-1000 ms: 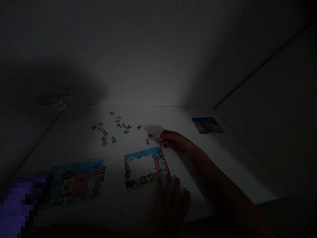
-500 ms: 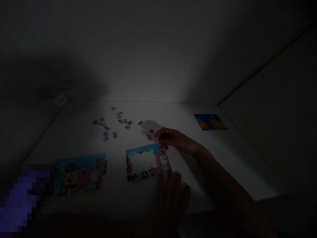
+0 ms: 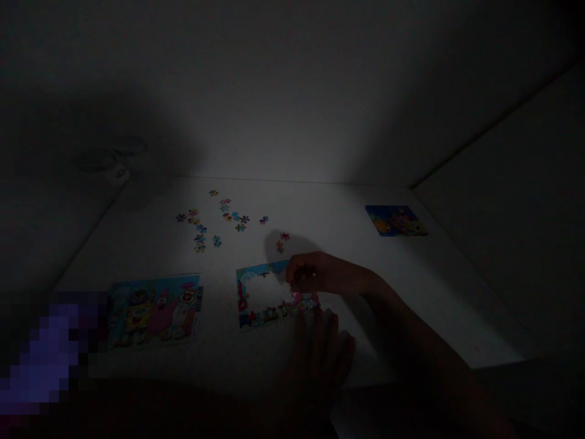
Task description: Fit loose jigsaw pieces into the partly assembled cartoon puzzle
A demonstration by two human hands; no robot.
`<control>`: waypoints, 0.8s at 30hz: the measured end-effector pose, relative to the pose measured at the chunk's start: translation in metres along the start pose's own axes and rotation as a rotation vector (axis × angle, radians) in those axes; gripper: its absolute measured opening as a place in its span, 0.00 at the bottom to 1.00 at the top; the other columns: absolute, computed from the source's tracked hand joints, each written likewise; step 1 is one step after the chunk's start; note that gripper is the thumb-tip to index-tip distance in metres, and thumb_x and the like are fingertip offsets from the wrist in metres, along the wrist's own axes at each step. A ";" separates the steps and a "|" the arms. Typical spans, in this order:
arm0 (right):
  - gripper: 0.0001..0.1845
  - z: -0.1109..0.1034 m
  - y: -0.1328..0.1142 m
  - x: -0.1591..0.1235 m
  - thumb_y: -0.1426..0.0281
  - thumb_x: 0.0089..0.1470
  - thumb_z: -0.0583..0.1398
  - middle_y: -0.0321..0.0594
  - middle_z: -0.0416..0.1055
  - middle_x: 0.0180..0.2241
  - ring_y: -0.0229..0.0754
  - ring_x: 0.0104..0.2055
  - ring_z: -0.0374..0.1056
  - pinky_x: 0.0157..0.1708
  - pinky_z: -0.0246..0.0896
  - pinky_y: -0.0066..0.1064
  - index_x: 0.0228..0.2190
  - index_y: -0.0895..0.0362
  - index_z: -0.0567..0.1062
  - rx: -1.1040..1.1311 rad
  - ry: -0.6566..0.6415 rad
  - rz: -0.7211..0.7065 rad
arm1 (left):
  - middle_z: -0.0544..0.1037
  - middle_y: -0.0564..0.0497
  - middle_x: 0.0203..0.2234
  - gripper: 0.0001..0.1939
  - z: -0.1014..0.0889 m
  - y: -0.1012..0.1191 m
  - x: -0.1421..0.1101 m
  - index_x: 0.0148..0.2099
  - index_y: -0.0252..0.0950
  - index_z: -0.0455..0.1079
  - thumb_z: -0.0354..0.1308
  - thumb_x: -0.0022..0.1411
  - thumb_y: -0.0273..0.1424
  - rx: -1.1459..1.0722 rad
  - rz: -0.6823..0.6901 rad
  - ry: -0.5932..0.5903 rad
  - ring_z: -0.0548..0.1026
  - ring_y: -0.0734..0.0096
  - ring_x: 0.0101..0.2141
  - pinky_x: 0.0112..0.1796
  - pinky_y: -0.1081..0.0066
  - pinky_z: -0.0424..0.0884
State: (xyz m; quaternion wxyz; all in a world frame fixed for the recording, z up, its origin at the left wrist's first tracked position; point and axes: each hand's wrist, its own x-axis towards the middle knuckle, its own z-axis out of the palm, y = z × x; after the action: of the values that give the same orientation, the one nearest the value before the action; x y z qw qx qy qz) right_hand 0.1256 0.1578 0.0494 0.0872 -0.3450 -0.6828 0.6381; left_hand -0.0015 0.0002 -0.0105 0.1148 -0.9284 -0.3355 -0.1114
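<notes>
One partly assembled jigsaw puzzle (image 3: 270, 315) lies on the counter (image 3: 329, 222), loose puzzle pieces (image 3: 234, 216) beyond it, left hand (image 3: 322, 347) spread and unladen at its near edge, right hand (image 3: 322, 272) curled over its right side, grasp indeterminable, apparently fitting work, the next move calling for matched tabs.

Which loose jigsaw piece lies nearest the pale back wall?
The yellowish knobbed jigsaw piece heading the scatter; all other loose pieces lie farther from the pale wall.
</notes>
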 end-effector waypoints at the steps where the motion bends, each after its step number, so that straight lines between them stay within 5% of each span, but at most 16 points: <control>1: 0.06 0.001 0.000 0.000 0.72 0.54 0.62 0.35 0.72 0.31 0.34 0.31 0.67 0.29 0.60 0.25 0.36 0.58 0.73 -0.027 0.015 -0.009 | 0.63 0.39 0.61 0.24 0.000 0.000 0.000 0.64 0.39 0.59 0.44 0.69 0.38 -0.003 0.000 -0.004 0.61 0.43 0.59 0.53 0.40 0.54; 17: 0.04 0.009 0.003 0.007 0.71 0.52 0.64 0.35 0.74 0.28 0.36 0.31 0.69 0.30 0.60 0.26 0.32 0.58 0.78 -0.188 -0.049 -0.003 | 0.63 0.39 0.61 0.24 0.000 -0.001 0.001 0.64 0.40 0.59 0.44 0.69 0.38 -0.034 -0.003 -0.019 0.62 0.42 0.58 0.53 0.39 0.53; 24: 0.01 0.009 0.001 0.008 0.73 0.53 0.64 0.37 0.70 0.31 0.36 0.33 0.66 0.33 0.59 0.27 0.30 0.58 0.77 -0.373 -0.022 -0.138 | 0.62 0.39 0.62 0.26 -0.004 -0.002 0.000 0.65 0.39 0.57 0.43 0.69 0.39 -0.007 0.014 -0.059 0.61 0.41 0.60 0.53 0.39 0.54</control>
State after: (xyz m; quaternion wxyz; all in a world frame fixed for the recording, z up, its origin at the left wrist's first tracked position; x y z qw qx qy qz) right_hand 0.1152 0.1554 0.0441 0.0578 -0.3004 -0.8121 0.4969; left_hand -0.0032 0.0003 -0.0064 0.1025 -0.9339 -0.3320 -0.0842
